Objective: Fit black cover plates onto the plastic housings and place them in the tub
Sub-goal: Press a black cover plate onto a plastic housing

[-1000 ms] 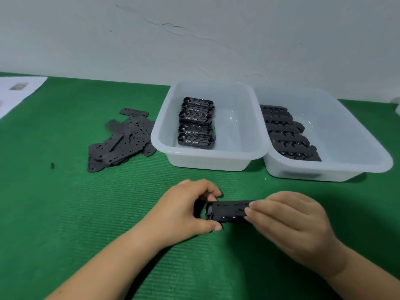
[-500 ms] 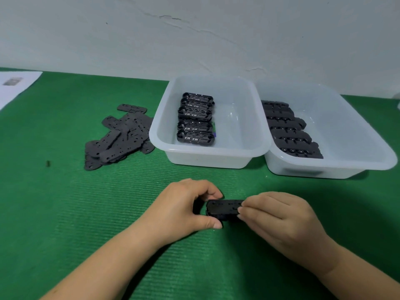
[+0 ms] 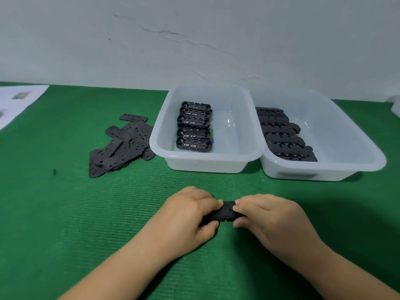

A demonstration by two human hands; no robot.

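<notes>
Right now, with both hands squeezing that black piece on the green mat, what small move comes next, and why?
Probably a final press along the black cover plate and housing, then a lift toward the right translucent plastic tub. The left hand and right hand pinch its two ends, and that tub's black covered housings look alike; whether the plate is seated is hidden.

A ribbed green mat covers the whole work surface, running right up to the pale wall behind, and that wall shows a thin crack wandering across it from left to right. Over at the far left edge a white printed sheet lies flat on the mat, its small pictures too blurred to read. There's a tiny dark speck sitting alone on the green at the left, and a sliver of something white peeks in at the right edge.
</notes>
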